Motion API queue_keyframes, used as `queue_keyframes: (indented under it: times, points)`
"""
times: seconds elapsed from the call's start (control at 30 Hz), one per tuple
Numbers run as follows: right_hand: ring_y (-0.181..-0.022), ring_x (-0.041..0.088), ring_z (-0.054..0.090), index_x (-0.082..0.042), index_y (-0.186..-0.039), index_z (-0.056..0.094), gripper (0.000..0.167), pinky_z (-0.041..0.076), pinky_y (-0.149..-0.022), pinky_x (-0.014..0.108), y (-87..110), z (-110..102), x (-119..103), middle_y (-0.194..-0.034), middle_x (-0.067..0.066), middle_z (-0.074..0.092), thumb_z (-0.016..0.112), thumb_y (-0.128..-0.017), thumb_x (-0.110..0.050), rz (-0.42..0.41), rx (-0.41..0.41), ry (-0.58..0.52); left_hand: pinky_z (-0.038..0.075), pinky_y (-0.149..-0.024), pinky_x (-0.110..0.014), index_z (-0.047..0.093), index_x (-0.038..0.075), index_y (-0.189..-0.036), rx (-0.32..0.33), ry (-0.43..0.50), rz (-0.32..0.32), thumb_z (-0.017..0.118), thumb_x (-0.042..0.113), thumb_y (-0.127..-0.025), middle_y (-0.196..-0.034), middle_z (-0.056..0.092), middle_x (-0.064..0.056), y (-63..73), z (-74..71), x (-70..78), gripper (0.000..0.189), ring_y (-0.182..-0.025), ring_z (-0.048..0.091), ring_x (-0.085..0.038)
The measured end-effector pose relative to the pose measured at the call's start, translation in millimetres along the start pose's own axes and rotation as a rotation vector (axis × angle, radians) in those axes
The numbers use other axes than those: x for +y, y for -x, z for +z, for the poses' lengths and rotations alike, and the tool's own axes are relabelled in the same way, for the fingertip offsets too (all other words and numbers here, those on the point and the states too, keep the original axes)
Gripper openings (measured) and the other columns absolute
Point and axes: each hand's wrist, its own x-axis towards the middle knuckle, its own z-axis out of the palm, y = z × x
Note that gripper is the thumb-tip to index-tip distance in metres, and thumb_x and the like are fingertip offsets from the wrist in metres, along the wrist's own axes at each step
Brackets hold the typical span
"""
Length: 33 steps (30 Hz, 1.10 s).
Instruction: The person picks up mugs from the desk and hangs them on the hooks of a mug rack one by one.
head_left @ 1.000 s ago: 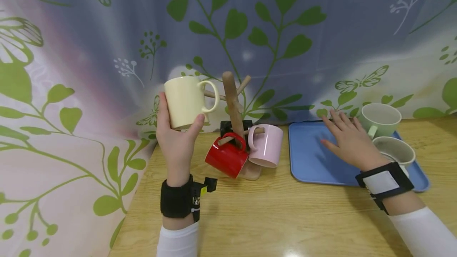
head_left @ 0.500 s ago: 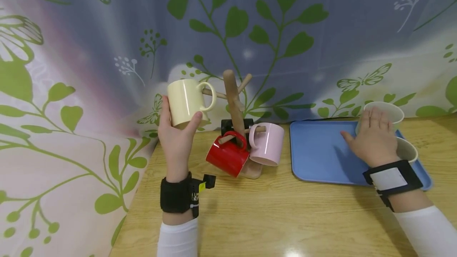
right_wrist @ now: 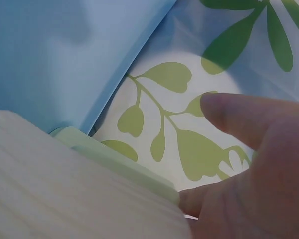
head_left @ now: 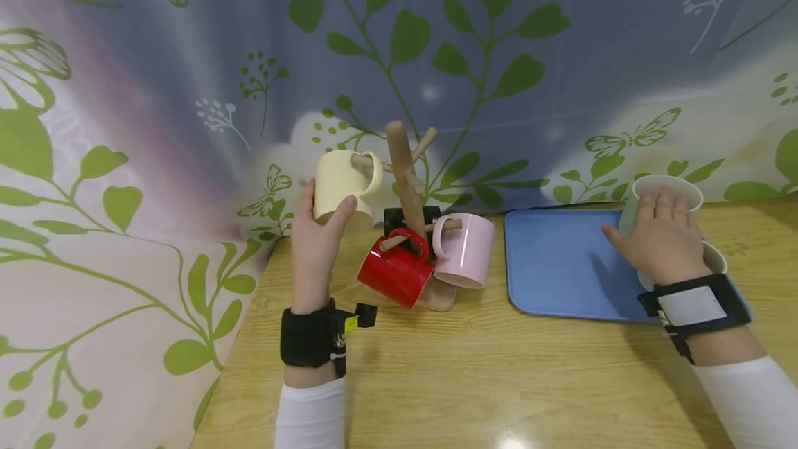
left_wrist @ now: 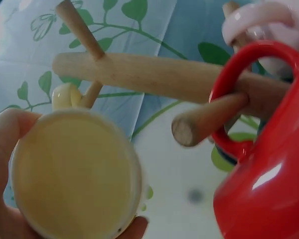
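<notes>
My left hand point(head_left: 314, 251) grips a pale yellow mug point(head_left: 330, 189) around its lower body, thumb on the near side. An upper peg of the wooden mug tree point(head_left: 400, 151) passes through the mug's handle point(left_wrist: 66, 95). On lower pegs hang a red mug point(head_left: 394, 274) and a pink mug point(head_left: 466, 253), with a black mug point(head_left: 395, 217) partly hidden behind the post. Over at the right, my right hand point(head_left: 666, 244) lies with extended fingers across a pale green mug point(head_left: 668, 186), thumb spread to the left.
Beneath the right hand is a blue tray point(head_left: 555, 262) on the wooden table point(head_left: 474, 373). A whitish mug point(head_left: 715, 258) on the tray is mostly covered by that hand. Behind everything hangs a leaf-patterned curtain point(head_left: 249, 158).
The yellow mug has moved right and down in my left hand, its handle now around the peg. My right hand has moved right, from the tray onto the green mug.
</notes>
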Motion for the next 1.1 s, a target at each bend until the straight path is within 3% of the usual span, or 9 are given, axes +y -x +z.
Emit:
queue_keyframes:
  times: [0.27, 0.47, 0.6, 0.77, 0.93, 1.1]
  points:
    - [-0.139, 0.064, -0.003, 0.018, -0.148, -0.003, 0.097, 0.008, -0.114, 0.073, 0.7, -2, 0, -0.149, 0.047, -0.007, 0.041, -0.099, -0.053, -0.018, -0.008, 0.006, 0.053, -0.095, -0.043, 0.03, 0.017, -0.153, -0.152, 0.029, -0.075, 0.059, 0.038, -0.095, -0.143, 0.048, -0.011, -1.3, 7.0, -3.0, 0.068, -0.119, 0.055, -0.027]
    - [-0.139, 0.064, -0.004, 0.017, -0.148, -0.004, 0.097, 0.008, -0.114, 0.072, 0.6, -2, 1, -0.149, 0.047, -0.008, 0.044, -0.098, -0.051, -0.022, -0.011, 0.013, 0.052, -0.098, -0.052, 0.039, 0.014, -0.148, -0.218, 0.06, -0.101, 0.052, 0.037, -0.099, -0.137, 0.051, -0.015, -3.1, 8.8, -6.8, 0.056, -0.116, 0.054, -0.028]
    - [-0.14, 0.064, -0.004, 0.017, -0.149, -0.004, 0.098, 0.009, -0.113, 0.073, 0.8, -2, 3, -0.15, 0.047, -0.007, 0.046, -0.098, -0.05, -0.024, -0.009, 0.007, 0.051, -0.101, -0.054, 0.036, 0.014, -0.15, -0.213, 0.056, -0.11, 0.051, 0.04, -0.099, -0.142, 0.048, -0.015, -4.7, 9.5, -8.0, 0.059, -0.12, 0.054, -0.03]
    - [-0.139, 0.065, -0.002, 0.018, -0.148, -0.003, 0.098, 0.01, -0.113, 0.073, 0.4, -2, 4, -0.149, 0.048, -0.005, 0.05, -0.097, -0.046, -0.041, 0.0, 0.011, 0.05, -0.102, -0.052, 0.034, 0.011, -0.152, -0.173, 0.01, -0.036, 0.05, 0.04, -0.1, -0.154, 0.04, -0.01, -3.8, 8.5, -8.0, 0.062, -0.13, 0.051, -0.029]
    - [-0.139, 0.065, -0.001, 0.019, -0.148, -0.002, 0.097, 0.011, -0.113, 0.072, -0.1, -1, 6, -0.149, 0.048, -0.004, 0.053, -0.096, -0.041, -0.051, 0.001, 0.021, 0.05, -0.102, -0.048, 0.04, 0.011, -0.148, -0.163, -0.081, 0.04, 0.048, 0.041, -0.101, -0.149, 0.046, -0.008, -2.1, 10.8, -8.6, 0.056, -0.126, 0.056, -0.029]
    - [-0.139, 0.065, 0.0, 0.019, -0.148, 0.0, 0.097, 0.011, -0.113, 0.072, -1.1, -2, 8, -0.149, 0.049, -0.002, 0.054, -0.095, -0.041, -0.068, -0.012, 0.016, 0.036, -0.116, -0.052, 0.037, 0.012, -0.15, -0.112, -0.163, 0.144, 0.05, 0.038, -0.1, -0.157, 0.036, -0.009, 3.7, 10.8, -4.5, 0.057, -0.143, 0.039, -0.033]
